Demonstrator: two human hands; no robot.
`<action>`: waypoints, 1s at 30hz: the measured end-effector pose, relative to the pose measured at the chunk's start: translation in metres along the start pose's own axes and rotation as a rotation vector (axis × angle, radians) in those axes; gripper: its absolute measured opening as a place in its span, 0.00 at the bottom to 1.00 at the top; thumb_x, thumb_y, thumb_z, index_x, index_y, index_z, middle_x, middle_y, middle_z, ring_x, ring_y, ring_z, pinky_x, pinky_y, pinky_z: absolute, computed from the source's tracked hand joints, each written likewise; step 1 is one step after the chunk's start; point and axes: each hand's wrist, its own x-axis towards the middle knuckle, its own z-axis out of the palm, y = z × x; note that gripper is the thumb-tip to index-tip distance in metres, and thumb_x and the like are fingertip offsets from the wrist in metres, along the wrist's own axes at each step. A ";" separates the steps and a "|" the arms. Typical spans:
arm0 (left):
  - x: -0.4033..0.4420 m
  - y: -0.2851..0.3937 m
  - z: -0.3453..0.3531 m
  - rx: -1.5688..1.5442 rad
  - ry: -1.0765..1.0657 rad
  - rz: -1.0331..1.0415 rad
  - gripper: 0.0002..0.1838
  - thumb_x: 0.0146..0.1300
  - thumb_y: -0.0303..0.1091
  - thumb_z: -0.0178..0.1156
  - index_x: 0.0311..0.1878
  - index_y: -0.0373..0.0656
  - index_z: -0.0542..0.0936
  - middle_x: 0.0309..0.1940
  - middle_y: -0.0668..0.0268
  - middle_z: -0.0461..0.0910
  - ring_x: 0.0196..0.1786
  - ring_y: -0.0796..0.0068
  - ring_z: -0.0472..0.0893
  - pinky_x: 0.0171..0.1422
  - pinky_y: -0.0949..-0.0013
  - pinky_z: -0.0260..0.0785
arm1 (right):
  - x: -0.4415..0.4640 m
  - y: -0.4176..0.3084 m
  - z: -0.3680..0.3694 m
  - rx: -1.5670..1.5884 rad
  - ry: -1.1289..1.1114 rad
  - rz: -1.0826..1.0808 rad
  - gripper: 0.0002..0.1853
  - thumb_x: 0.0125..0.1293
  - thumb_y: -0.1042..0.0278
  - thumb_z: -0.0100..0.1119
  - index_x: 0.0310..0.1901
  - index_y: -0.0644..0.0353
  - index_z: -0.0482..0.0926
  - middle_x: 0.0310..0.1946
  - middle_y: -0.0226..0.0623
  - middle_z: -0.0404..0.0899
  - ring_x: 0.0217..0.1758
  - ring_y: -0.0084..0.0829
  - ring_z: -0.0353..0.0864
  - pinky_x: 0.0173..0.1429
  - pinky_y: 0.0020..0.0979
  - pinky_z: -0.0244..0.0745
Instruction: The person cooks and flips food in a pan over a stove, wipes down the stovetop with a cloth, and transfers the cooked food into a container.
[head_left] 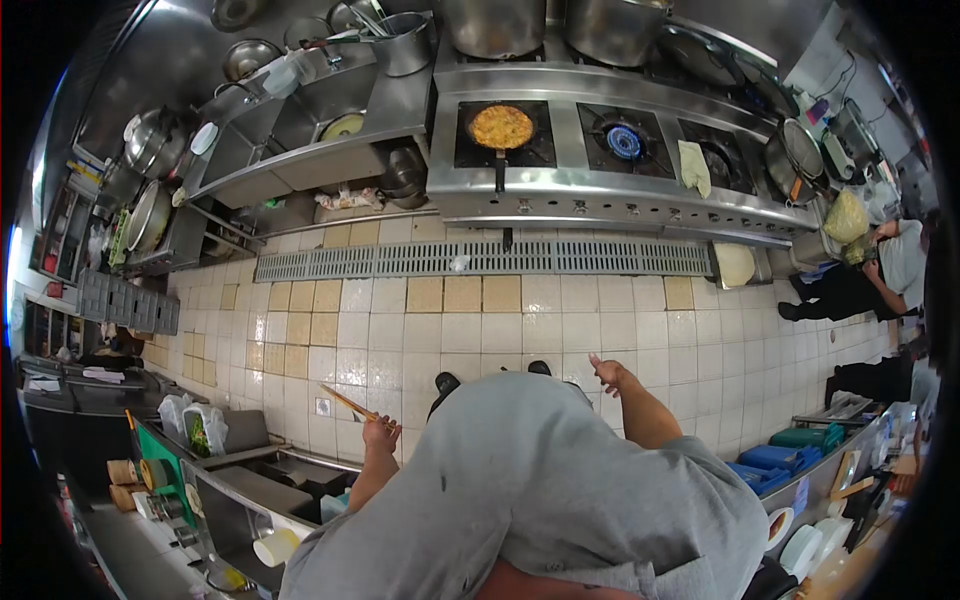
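Note:
Wooden chopsticks are gripped in my left hand, held out over the tiled floor and pointing up and to the left. My right hand is held out over the floor with its fingers apart and nothing in it. Farther ahead, on the left burner of the stove, sits a black pan holding a round, golden-brown flat food. Its handle points toward me. On the middle burner a blue flame burns with no pan over it.
Large pots stand behind the burners. A cloth lies at the right burner. Sinks are at the upper left. A floor grate runs before the stove. Another person stands at the far right. Counters flank me.

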 end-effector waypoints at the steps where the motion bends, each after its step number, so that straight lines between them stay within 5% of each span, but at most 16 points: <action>1: 0.008 0.009 -0.006 -0.002 -0.012 0.000 0.16 0.67 0.29 0.48 0.57 0.54 0.66 0.44 0.64 0.72 0.41 0.63 0.75 0.46 0.53 0.72 | -0.025 -0.023 -0.001 -0.019 -0.118 0.064 0.42 0.64 0.28 0.37 0.57 0.66 0.70 0.50 0.50 0.76 0.41 0.43 0.82 0.35 0.44 0.79; 3: 0.022 0.028 -0.018 -0.054 -0.033 0.007 0.14 0.67 0.28 0.47 0.55 0.54 0.66 0.42 0.64 0.72 0.40 0.63 0.74 0.44 0.53 0.71 | -0.038 -0.055 0.009 -0.042 -0.226 0.128 0.47 0.62 0.24 0.34 0.61 0.65 0.67 0.55 0.50 0.73 0.45 0.44 0.81 0.38 0.45 0.78; 7: 0.043 0.071 -0.054 -0.122 -0.017 0.031 0.14 0.66 0.27 0.47 0.53 0.54 0.67 0.40 0.65 0.72 0.38 0.64 0.74 0.43 0.53 0.71 | -0.006 -0.100 0.054 -0.269 -0.110 -0.006 0.42 0.64 0.29 0.43 0.57 0.67 0.70 0.49 0.48 0.76 0.40 0.41 0.82 0.37 0.44 0.79; 13: 0.050 0.148 -0.105 -0.137 0.025 0.061 0.15 0.65 0.25 0.49 0.52 0.54 0.66 0.39 0.66 0.72 0.36 0.68 0.74 0.41 0.57 0.72 | -0.017 -0.183 0.094 0.285 -0.170 -0.253 0.35 0.64 0.34 0.49 0.54 0.63 0.71 0.45 0.45 0.76 0.40 0.37 0.81 0.40 0.43 0.79; 17: 0.057 0.174 -0.123 -0.116 0.135 0.074 0.12 0.66 0.27 0.49 0.51 0.53 0.67 0.39 0.66 0.72 0.35 0.69 0.74 0.40 0.59 0.73 | -0.020 -0.245 0.049 0.521 -0.170 -0.353 0.34 0.66 0.33 0.46 0.54 0.60 0.71 0.45 0.43 0.76 0.40 0.36 0.80 0.43 0.42 0.78; 23: 0.108 0.159 -0.153 -0.097 0.052 0.040 0.10 0.67 0.30 0.48 0.49 0.55 0.67 0.38 0.66 0.72 0.35 0.66 0.74 0.39 0.57 0.72 | 0.031 -0.377 -0.085 0.890 0.169 -0.513 0.31 0.66 0.35 0.48 0.53 0.58 0.73 0.42 0.37 0.78 0.42 0.33 0.78 0.45 0.44 0.76; 25: 0.121 0.168 -0.153 -0.036 0.056 0.075 0.09 0.68 0.32 0.47 0.49 0.56 0.67 0.38 0.66 0.72 0.35 0.65 0.74 0.39 0.55 0.72 | 0.043 -0.429 -0.103 0.834 0.315 -0.477 0.25 0.70 0.42 0.46 0.48 0.59 0.74 0.35 0.35 0.79 0.36 0.31 0.79 0.39 0.39 0.77; 29: 0.123 0.200 -0.146 0.054 0.089 0.140 0.10 0.69 0.36 0.47 0.51 0.58 0.67 0.41 0.68 0.73 0.39 0.63 0.74 0.44 0.54 0.71 | 0.074 -0.525 -0.083 1.124 0.117 -0.372 0.18 0.73 0.51 0.43 0.40 0.58 0.74 0.28 0.32 0.78 0.26 0.28 0.77 0.28 0.30 0.75; 30: 0.120 0.207 -0.153 0.082 0.102 0.150 0.10 0.69 0.37 0.47 0.52 0.58 0.67 0.41 0.68 0.73 0.41 0.63 0.74 0.45 0.53 0.71 | 0.074 -0.543 -0.063 1.237 -0.014 -0.423 0.15 0.73 0.55 0.42 0.34 0.55 0.72 0.23 0.28 0.71 0.21 0.24 0.68 0.23 0.27 0.63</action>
